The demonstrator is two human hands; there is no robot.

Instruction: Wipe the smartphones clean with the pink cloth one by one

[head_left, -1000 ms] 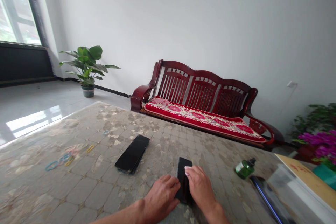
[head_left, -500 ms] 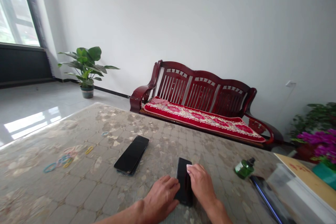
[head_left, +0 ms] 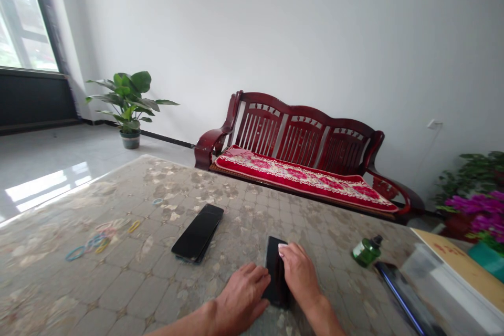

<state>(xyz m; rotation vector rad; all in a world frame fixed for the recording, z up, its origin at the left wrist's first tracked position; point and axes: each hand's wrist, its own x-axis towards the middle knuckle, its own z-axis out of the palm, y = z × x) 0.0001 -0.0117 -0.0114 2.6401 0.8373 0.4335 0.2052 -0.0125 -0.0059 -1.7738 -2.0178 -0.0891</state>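
Observation:
A black smartphone [head_left: 274, 278] lies flat on the patterned tablecloth near the table's front. My left hand [head_left: 244, 292] grips its left edge, the fingers curled and the thumb near the lower end. At the upper right of the screen, my right hand [head_left: 301, 270] has its fingers pinched together on a small white piece [head_left: 281, 250], like a tissue or wipe, against the glass. Most of that piece is hidden by the fingers. To the left lies another black phone [head_left: 199, 232], which seems to rest on a second flat dark thing.
Several coloured bands [head_left: 92, 241] lie at the left of the table [head_left: 129, 294]. On the right are a green spray bottle [head_left: 367, 251], a dark blue-edged phone [head_left: 407, 296] and a clear plastic box [head_left: 444, 278]. A red wooden bench [head_left: 293, 139] stands behind.
My right hand has shifted slightly up and left over the phone's screen. My left hand keeps its place, and the other objects lie as before.

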